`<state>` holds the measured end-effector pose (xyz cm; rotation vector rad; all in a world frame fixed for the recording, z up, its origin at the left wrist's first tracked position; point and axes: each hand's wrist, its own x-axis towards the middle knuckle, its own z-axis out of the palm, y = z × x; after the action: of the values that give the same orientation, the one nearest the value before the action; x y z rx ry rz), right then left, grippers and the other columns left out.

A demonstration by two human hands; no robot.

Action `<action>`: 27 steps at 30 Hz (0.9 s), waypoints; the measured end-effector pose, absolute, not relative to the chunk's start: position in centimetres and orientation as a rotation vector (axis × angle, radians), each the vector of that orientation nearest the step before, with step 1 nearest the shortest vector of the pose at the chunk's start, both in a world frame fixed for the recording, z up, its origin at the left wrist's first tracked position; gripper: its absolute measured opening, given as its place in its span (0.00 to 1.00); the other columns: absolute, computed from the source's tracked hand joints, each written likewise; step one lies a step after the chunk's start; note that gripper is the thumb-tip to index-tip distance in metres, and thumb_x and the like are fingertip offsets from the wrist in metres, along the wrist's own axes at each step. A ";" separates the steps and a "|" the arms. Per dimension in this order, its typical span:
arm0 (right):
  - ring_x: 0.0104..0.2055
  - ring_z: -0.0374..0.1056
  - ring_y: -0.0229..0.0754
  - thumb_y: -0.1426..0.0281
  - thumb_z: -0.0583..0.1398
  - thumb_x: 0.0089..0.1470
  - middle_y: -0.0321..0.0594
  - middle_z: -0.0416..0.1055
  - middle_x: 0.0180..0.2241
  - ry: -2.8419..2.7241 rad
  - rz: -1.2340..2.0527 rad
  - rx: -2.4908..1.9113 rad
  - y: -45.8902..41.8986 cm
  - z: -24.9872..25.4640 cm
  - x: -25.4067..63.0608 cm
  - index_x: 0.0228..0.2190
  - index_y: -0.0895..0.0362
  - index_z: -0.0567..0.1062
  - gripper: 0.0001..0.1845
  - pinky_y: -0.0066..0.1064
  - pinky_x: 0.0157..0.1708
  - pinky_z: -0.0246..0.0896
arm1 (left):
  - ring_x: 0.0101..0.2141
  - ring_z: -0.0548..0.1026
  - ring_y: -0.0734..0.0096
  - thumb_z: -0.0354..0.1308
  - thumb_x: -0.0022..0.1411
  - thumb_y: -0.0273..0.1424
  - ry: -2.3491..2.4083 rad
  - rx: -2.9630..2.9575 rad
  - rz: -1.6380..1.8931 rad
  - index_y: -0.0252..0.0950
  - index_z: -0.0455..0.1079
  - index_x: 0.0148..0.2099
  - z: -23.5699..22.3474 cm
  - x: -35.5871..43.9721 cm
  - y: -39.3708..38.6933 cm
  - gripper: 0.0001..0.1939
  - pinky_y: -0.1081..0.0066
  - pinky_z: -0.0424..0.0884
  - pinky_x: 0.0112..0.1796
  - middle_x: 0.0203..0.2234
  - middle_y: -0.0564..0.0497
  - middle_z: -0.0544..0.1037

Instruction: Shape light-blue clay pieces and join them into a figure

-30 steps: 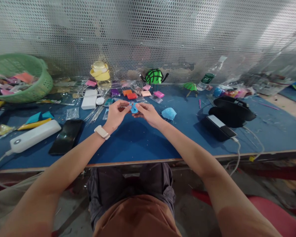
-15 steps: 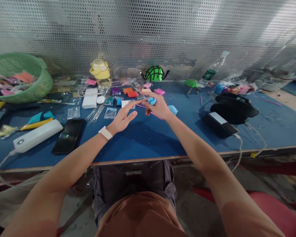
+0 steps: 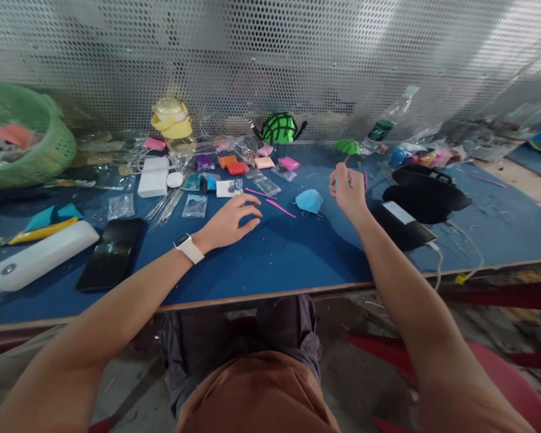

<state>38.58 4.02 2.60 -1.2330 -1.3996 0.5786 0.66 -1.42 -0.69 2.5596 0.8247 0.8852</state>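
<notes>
My left hand [image 3: 231, 221] hovers low over the blue table [image 3: 270, 258] with its fingers loosely curled and nothing in them. My right hand [image 3: 349, 189] is raised to the right, fingers pinched on a small light-blue clay piece that barely shows at its top. A light-blue clay lump [image 3: 309, 201] lies on the table between the hands, just left of my right hand. A thin pink stick [image 3: 279, 208] lies beside it, close to my left fingertips. A small green clay umbrella [image 3: 347, 146] stands beyond my right hand.
Clay blocks in plastic bags [image 3: 234, 165] crowd the back middle, with a green-and-black clay ball [image 3: 278, 127] and a yellow cup [image 3: 171, 125]. A green basket [image 3: 22, 141] is far left. A phone [image 3: 110, 252] and white power bank [image 3: 40, 255] lie left; black pouches [image 3: 426, 195] right.
The hands have parted. My right hand carried the light-blue clay piece to the right, past the blue lump. My left hand let go and sank towards the table.
</notes>
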 end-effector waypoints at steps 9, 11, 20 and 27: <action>0.41 0.80 0.51 0.35 0.67 0.68 0.42 0.83 0.44 -1.732 0.540 -1.162 4.7 1.6 40.9 0.47 0.45 0.87 0.29 0.43 0.39 0.75 | 0.72 0.79 0.41 0.58 0.88 0.41 0.946 2.553 0.859 0.42 0.85 0.56 0.2 0.0 -1.7 0.15 0.32 0.77 0.73 0.69 0.39 0.81; 0.50 0.82 0.56 0.41 0.69 0.69 0.44 0.86 0.52 -1.850 0.374 -1.157 4.4 1.8 41.6 0.54 0.43 0.89 0.25 0.49 0.48 0.80 | 0.72 0.78 0.41 0.58 0.88 0.41 0.960 2.548 0.853 0.41 0.85 0.56 0.2 -0.1 -1.6 0.15 0.31 0.77 0.74 0.69 0.39 0.81; 0.52 0.85 0.60 0.59 0.77 0.57 0.45 0.90 0.50 -1.947 0.292 -1.072 3.6 2.3 42.0 0.48 0.47 0.89 0.17 0.53 0.49 0.82 | 0.70 0.80 0.42 0.59 0.86 0.39 0.989 2.572 0.870 0.41 0.84 0.55 0.1 -0.3 -1.3 0.14 0.31 0.78 0.72 0.68 0.38 0.81; 0.47 0.82 0.55 0.61 0.75 0.62 0.45 0.90 0.50 -1.979 0.344 -1.082 3.1 2.8 41.7 0.47 0.46 0.92 0.11 0.53 0.51 0.80 | 0.71 0.79 0.41 0.59 0.86 0.40 0.992 2.562 0.846 0.42 0.84 0.55 0.2 -0.4 -1.4 0.14 0.30 0.78 0.73 0.69 0.39 0.81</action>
<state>41.66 3.10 2.84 -1.0816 -1.9794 0.3435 -0.39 -1.35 0.17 2.5618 0.9923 0.8462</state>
